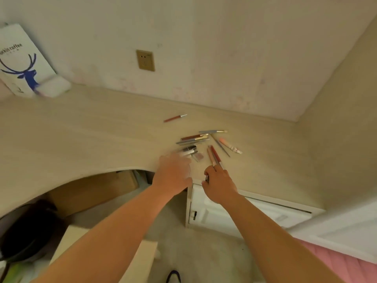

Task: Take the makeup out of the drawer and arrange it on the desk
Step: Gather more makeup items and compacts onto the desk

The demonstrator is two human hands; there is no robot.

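Note:
Makeup lies in a loose group on the beige desk (102, 127). It includes several pencils and brushes (193, 138), a peach tube (230, 145), dark and silver tubes (188, 150) and a small pink palette (199, 156). One brown pencil (175, 118) lies apart, farther back. My left hand (173, 173) lies flat and blurred over a round flat thing (190, 170), with its fingertips at the silver tubes. My right hand (219, 183) pinches the near ends of two red pencils (214, 156). A small dark thing shows by its thumb.
A white cupboard front with a dark handle (194, 215) sits under the desk edge below my hands. A white paper bag with a blue deer (22, 64) leans on the wall at the far left. A wall socket (145, 60) is above the desk. Cardboard boxes (91, 190) stand underneath.

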